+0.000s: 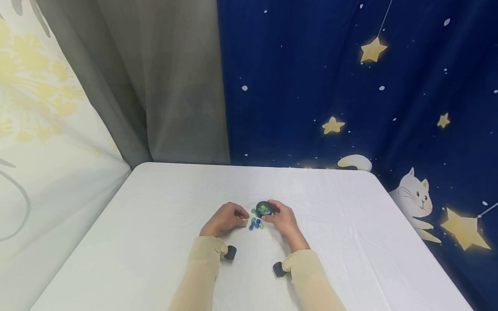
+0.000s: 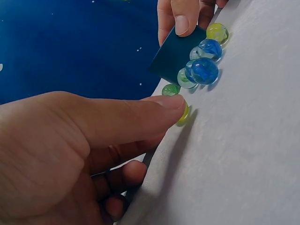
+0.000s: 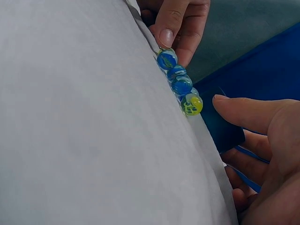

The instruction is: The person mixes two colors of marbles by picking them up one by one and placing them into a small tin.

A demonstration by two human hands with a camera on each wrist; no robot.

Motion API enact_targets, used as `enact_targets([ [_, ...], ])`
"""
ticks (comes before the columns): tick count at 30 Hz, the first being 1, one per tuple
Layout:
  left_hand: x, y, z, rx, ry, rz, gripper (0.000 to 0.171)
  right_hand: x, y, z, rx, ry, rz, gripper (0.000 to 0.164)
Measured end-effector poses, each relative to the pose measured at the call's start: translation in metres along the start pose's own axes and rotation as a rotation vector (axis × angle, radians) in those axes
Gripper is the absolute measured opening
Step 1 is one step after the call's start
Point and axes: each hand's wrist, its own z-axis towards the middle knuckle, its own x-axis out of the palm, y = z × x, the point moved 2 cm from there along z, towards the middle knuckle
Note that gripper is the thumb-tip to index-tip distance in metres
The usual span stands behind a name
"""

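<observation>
Pale sleeves point(image 1: 196, 270) come first, stretched over the white table point(image 1: 116, 259), with a black block point(image 1: 230, 252) at each cuff. Ahead of them, the left hand point(image 1: 225, 218) appears to pinch a yellow marble point(image 2: 184, 116) between thumb and forefinger, low by the table top; fingertips probably suit something so small and round. Opposite, the right hand point(image 1: 284, 218) has its thumb on one side of a dark green cup point(image 2: 176, 54) and its fingers round the other, a hold that likely guards against sliding or tipping; how firmly they press, I can't tell. The cup looks upright, with what seem to be more marbles point(image 1: 266, 208) inside. Loose blue, green and yellow marbles point(image 1: 257, 225) lie bunched between the hands, which I'd judge puts them within easy reach. One green marble point(image 1: 253, 211) sits just beside the cup.
</observation>
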Motion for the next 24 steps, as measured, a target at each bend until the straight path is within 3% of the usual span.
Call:
enact_targets([
  [24, -0.0014, 0.0019, 0.0014, -0.017, 0.004, -0.031, 0.013, -0.0005, 0.0003, 0.0003, 0.000, 0.000, -0.004, 0.057],
])
